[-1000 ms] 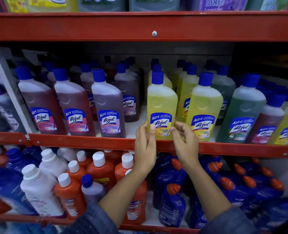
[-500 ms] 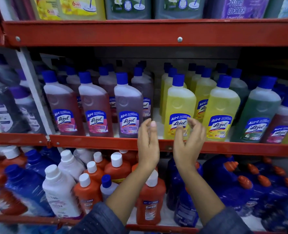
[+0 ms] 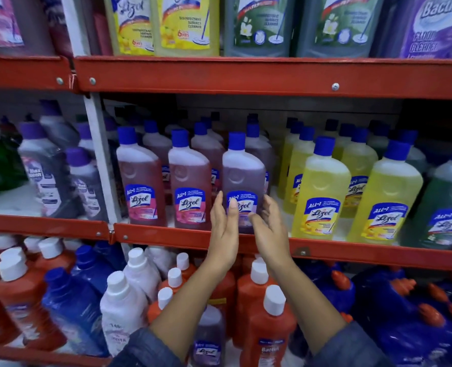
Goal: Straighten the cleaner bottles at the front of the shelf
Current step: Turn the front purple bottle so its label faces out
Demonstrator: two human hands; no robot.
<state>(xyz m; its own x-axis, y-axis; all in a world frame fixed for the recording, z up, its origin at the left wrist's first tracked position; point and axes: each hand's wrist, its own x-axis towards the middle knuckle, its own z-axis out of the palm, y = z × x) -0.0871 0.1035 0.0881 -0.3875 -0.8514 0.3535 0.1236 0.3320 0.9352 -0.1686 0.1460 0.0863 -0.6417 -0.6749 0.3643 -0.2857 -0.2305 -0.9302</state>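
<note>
Both hands are up at the purple bottle, the landmark here, which stands upright at the front edge of the red shelf rail, label facing out. It has a blue cap, a cloudy white shoulder, purple liquid below, and a blue-and-white Lizol label low on its face.

The left hand is open, fingers straight and together, its fingertips at the left edge of that label. The right hand is open too, fingers loosely curved along the bottle's right side, thumb in front of the bottle's base. Whether either palm actually presses the plastic, I cannot tell. Nothing is pinched.

Now the front row. Left of the purple bottle: 2 pink bottles, the near pink bottle just beside it and the far pink bottle next to the white upright post. Right of it: 2 yellow bottles, the near yellow bottle across a small gap and the far yellow bottle beyond, then 1 green bottle at the frame's edge. All 6 carry blue caps. More bottles stand in rows behind, too blurred to count.

Below the purple bottle, orange bottles with white caps fill the lower shelf.
</note>
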